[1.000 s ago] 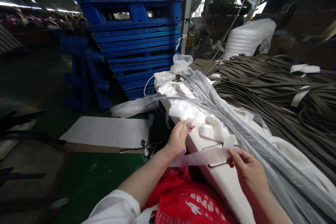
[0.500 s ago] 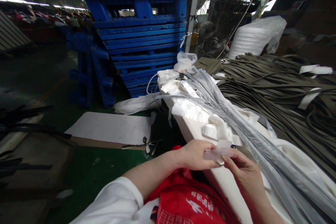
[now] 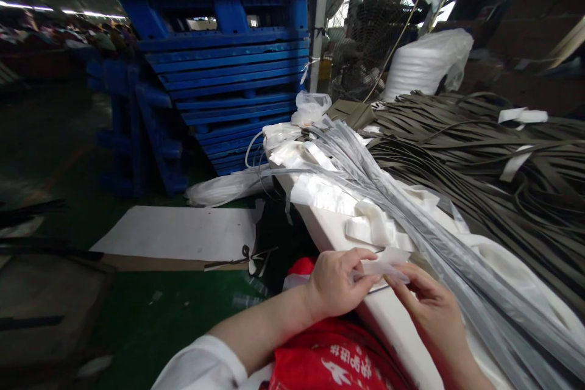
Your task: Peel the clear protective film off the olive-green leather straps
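A thin, whitish translucent strip (image 3: 386, 262) is pinched between my two hands, above the near edge of a white padded surface (image 3: 320, 222). My left hand (image 3: 340, 280) grips its left end between thumb and fingers. On the right side, my right hand (image 3: 423, 292) has its thumb and fingertips closed on the same strip. Just beyond the hands lies a loop of white ribbon (image 3: 372, 225). Long grey plastic-wrapped strips (image 3: 411, 225) run diagonally past my right hand.
Dark olive straps (image 3: 457, 152) are heaped at the right, with white labels among them. Blue pallets (image 3: 228, 79) stand stacked behind. A white board (image 3: 183, 233) lies on the green floor at the left. A wrapped white roll (image 3: 420, 64) stands at the back.
The view has turned slightly right, so the surroundings appear further left. Both hands still hold the strip, which has changed its angle a little between the fingers.
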`<state>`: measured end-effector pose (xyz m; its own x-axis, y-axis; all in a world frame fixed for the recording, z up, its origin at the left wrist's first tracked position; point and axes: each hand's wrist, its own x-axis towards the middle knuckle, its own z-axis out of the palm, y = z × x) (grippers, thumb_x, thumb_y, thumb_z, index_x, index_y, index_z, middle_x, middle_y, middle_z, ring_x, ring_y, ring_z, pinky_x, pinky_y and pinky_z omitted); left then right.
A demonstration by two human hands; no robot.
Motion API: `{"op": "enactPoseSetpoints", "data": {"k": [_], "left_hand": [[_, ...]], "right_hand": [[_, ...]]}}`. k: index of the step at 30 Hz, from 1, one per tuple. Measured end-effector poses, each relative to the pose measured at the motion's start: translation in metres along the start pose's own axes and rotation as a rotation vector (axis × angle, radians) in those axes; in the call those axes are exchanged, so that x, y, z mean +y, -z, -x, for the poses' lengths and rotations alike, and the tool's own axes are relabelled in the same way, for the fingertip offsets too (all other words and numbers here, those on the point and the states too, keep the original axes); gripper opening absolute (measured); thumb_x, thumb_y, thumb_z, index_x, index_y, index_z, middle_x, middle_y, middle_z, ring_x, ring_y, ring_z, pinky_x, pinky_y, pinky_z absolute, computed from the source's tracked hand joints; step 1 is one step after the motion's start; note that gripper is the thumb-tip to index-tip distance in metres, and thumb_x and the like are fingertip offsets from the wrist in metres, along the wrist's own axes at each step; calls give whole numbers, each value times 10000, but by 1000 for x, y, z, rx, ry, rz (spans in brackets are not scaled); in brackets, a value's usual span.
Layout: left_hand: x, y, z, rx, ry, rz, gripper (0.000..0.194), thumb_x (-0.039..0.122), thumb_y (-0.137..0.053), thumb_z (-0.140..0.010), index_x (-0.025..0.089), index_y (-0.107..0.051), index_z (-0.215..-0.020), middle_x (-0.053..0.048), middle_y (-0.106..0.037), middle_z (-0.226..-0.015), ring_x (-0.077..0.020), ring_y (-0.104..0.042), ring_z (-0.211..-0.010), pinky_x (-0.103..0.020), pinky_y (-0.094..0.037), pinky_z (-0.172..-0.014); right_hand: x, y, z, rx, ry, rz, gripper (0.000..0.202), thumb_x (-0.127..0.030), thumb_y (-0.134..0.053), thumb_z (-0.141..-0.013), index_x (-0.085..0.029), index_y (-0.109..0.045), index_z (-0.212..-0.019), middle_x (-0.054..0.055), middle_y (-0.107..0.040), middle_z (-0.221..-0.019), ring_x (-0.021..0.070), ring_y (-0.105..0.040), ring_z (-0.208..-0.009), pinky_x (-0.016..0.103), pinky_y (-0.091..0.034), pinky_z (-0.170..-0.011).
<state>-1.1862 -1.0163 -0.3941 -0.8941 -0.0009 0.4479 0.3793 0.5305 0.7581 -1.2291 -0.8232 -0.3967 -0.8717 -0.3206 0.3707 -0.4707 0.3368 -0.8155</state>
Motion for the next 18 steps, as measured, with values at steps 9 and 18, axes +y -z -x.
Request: {"op": "enactPoseSetpoints", "data": {"k": [9,18], "left_hand": [[-8,2,-16,-201,122,91,183,328,-684,-842,172,-712,-933,-6,-693,-764,-126,-628,-676,-206,-456,-634],[-23,-1,-17,-204,20,156,208,305,-631,-902,156,-753,-824,-41,-658,-762,-135,-610,-704,-225,-468,-656]], "right_hand": [[-1,-2,-1,-24,130,79,134,-314,-645,-913,-276,-774,-922,31,-732,-900,175,-686,-808,226,-533,-646],[5,-3,1,-87,52,64,147,-316,-707,-863,-256,-734,-995,16,-714,-915,135,-641,-675,241,-524,-650]]}}
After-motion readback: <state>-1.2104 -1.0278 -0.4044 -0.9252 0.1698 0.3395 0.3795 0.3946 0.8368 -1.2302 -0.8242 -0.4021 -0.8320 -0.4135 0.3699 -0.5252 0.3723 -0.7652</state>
